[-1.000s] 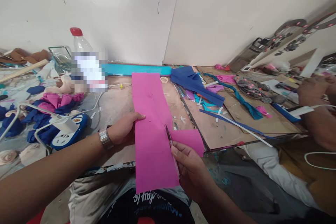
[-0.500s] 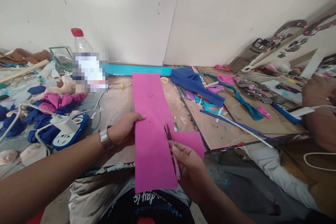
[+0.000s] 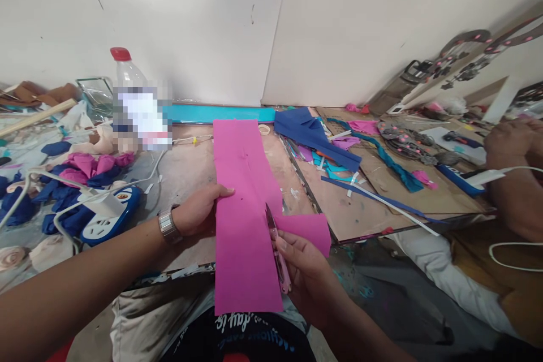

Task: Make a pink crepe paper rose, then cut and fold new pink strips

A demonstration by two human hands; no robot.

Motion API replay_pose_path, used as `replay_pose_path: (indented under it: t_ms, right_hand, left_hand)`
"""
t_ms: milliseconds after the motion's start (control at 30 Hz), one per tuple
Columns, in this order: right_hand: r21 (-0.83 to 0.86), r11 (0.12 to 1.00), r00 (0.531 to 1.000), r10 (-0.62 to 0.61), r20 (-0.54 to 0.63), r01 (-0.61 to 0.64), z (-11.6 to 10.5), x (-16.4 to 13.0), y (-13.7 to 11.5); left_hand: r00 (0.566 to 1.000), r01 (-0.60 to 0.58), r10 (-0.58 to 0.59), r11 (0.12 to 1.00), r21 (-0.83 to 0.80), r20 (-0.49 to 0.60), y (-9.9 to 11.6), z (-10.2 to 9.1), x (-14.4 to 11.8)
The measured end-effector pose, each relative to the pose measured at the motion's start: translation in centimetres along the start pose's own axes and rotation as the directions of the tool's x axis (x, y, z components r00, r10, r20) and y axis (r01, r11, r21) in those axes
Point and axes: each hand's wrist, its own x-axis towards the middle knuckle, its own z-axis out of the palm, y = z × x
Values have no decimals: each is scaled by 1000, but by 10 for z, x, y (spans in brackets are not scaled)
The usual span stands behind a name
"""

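Observation:
A long strip of magenta fabric (image 3: 244, 249) stretches from the table over my lap. My left hand (image 3: 203, 208) is closed on its left edge, thumb on top and fingers hidden beneath. In my right hand (image 3: 303, 260) are small pink-handled scissors (image 3: 278, 260), their blades pressed together at the strip's right edge. A cut runs up that side, and a separate-looking flap of the magenta fabric (image 3: 309, 229) lies to the right, behind my right hand.
A blue power strip (image 3: 112, 223) with white cords and a pile of navy fabric pieces (image 3: 68, 203) lie to the left. Behind them stands a red-capped bottle (image 3: 127, 70). Blue fabric (image 3: 311, 133) lies at right, where another person's arm (image 3: 515, 181) rests.
The scissor blades, parted before, have come together at the fabric's edge. My left hand keeps its hold, and the view has shifted slightly.

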Motion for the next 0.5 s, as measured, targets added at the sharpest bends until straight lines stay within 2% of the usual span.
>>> replay_pose_path:
  t_ms: [200,500]
  right_hand:
    - [-37,999,999,-5,-33,4,2,4,-4]
    - [-47,999,1000,-7,-10,7,4,8,-4]
  left_hand:
    - [999,-18,17,999,30,52,-3,0,0]
    - [994,-43,44,999,-6,99,-3,0,-1]
